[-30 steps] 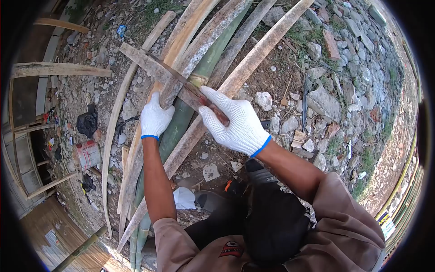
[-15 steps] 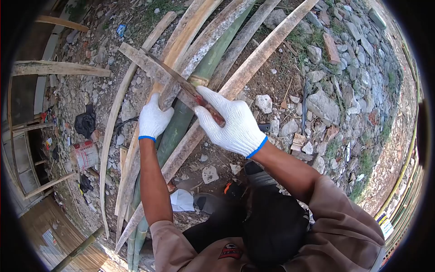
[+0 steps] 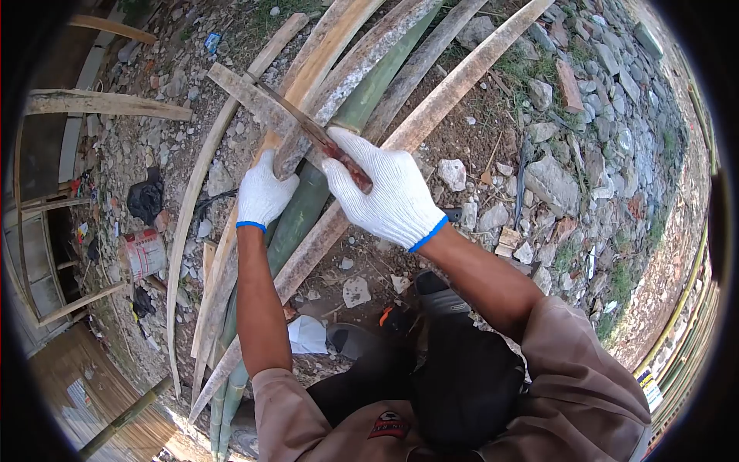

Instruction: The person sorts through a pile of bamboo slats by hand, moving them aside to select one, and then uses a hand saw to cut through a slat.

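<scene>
My right hand (image 3: 385, 185), in a white knit glove with a blue cuff, is closed around the reddish handle of a machete (image 3: 302, 117). Its narrow dark blade points up and left, lying along a short weathered board (image 3: 245, 91) that crosses the long strips. My left hand (image 3: 264, 192), gloved alike, grips a long wooden strip (image 3: 269, 140) just left of the board; its fingertips are partly hidden. Beneath and between both hands runs a green bamboo pole (image 3: 302, 204). A white-mottled strip (image 3: 346, 85) lies beside it.
More long strips (image 3: 454, 85) fan out across the stony ground. Rubble (image 3: 550, 185) and a brick (image 3: 569, 86) lie to the right. At left are a paint bucket (image 3: 144, 254) and a black plastic bag (image 3: 146, 202). My shoe (image 3: 440, 296) rests below my right hand.
My right hand and the machete have shifted slightly left and up, with the blade still along the board. My left hand keeps its grip; the whole view has moved a little.
</scene>
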Available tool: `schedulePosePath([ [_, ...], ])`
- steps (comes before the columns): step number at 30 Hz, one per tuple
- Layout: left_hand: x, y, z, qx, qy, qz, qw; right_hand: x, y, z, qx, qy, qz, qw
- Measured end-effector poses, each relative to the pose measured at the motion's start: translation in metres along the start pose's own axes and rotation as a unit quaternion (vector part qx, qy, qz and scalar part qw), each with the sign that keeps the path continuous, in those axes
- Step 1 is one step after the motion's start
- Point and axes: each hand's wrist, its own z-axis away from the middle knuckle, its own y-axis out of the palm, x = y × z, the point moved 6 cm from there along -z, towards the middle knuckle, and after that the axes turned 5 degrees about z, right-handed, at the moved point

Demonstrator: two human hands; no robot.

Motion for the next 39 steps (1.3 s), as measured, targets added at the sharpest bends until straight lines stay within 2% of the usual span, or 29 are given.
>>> schedulePosePath([
  [1, -0.001, 0.000, -0.002, 0.005, -0.007, -0.008, 1.000, -0.003, -0.013, 0.027, 0.004, 0.022, 0.036, 0.999],
  [2, -0.003, 0.001, -0.002, 0.004, -0.009, -0.003, 1.000, -0.006, -0.027, 0.053, -0.042, -0.016, 0.016, 0.999],
  [3, -0.004, 0.000, 0.000, -0.004, -0.004, -0.007, 1.000, -0.009, -0.040, 0.077, -0.046, -0.007, -0.026, 0.999],
  [4, -0.005, 0.001, 0.001, -0.012, 0.001, -0.012, 1.000, -0.015, -0.050, 0.098, -0.007, 0.019, 0.001, 1.000],
  [6, -0.004, 0.004, 0.005, -0.005, -0.006, -0.007, 1.000, -0.004, -0.058, 0.107, -0.045, -0.002, 0.010, 0.999],
  [7, -0.006, 0.000, 0.003, -0.012, 0.000, -0.004, 1.000, -0.004, -0.056, 0.099, -0.002, 0.030, 0.042, 0.999],
  [8, -0.005, -0.002, 0.001, -0.017, 0.002, -0.007, 1.000, -0.008, -0.044, 0.083, -0.037, -0.003, -0.017, 0.999],
  [9, -0.003, 0.000, 0.000, -0.015, 0.006, -0.004, 1.000, -0.012, -0.029, 0.062, -0.079, -0.048, 0.007, 0.996],
  [10, -0.002, 0.002, -0.001, -0.013, 0.010, -0.002, 1.000, -0.017, -0.013, 0.034, -0.066, -0.031, -0.034, 0.997],
  [12, -0.004, 0.003, 0.000, -0.022, 0.002, -0.012, 1.000, -0.008, 0.012, -0.020, -0.033, -0.016, -0.009, 0.999],
  [14, -0.004, 0.003, 0.003, -0.026, -0.005, -0.021, 0.999, -0.002, 0.015, -0.029, -0.026, -0.017, 0.007, 0.999],
  [16, -0.005, 0.003, 0.002, -0.020, -0.002, -0.026, 0.999, -0.001, 0.005, -0.009, -0.019, -0.015, 0.028, 0.999],
  [19, -0.012, 0.001, 0.005, -0.019, -0.007, -0.017, 1.000, -0.005, -0.040, 0.070, -0.046, -0.015, 0.021, 0.999],
  [20, -0.011, 0.002, 0.007, -0.014, -0.015, -0.020, 1.000, 0.000, -0.055, 0.090, -0.006, 0.033, 0.019, 0.999],
  [22, -0.008, 0.009, 0.013, -0.016, -0.019, -0.024, 0.999, -0.007, -0.062, 0.112, -0.010, 0.036, 0.020, 0.999],
  [25, -0.010, 0.009, 0.010, -0.065, -0.011, -0.071, 0.995, -0.008, -0.042, 0.079, -0.046, 0.004, 0.014, 0.999],
  [28, -0.009, 0.018, 0.014, -0.101, -0.011, -0.088, 0.991, -0.016, 0.016, -0.018, -0.085, -0.059, -0.018, 0.995],
  [31, -0.011, 0.016, 0.015, -0.087, -0.005, -0.085, 0.993, -0.007, 0.010, -0.019, -0.092, -0.083, 0.013, 0.992],
  [32, -0.013, 0.012, 0.012, -0.094, -0.004, -0.083, 0.992, -0.004, -0.003, 0.005, -0.041, -0.022, -0.003, 0.999],
  [34, -0.011, 0.017, 0.015, -0.088, -0.024, -0.103, 0.990, -0.013, -0.032, 0.064, -0.041, -0.018, 0.021, 0.999],
  [35, -0.007, 0.019, 0.016, -0.107, -0.014, -0.089, 0.990, -0.017, -0.047, 0.089, 0.013, 0.073, 0.007, 0.997],
  [36, -0.004, 0.022, 0.015, -0.102, -0.024, -0.085, 0.991, -0.014, -0.060, 0.105, 0.001, 0.026, 0.059, 0.998],
  [38, -0.007, 0.020, 0.017, -0.119, -0.010, -0.088, 0.989, -0.013, -0.061, 0.109, -0.022, -0.003, 0.048, 0.999],
  [39, -0.006, 0.022, 0.015, -0.105, -0.021, -0.087, 0.990, -0.003, -0.058, 0.094, 0.011, 0.043, 0.064, 0.997],
])
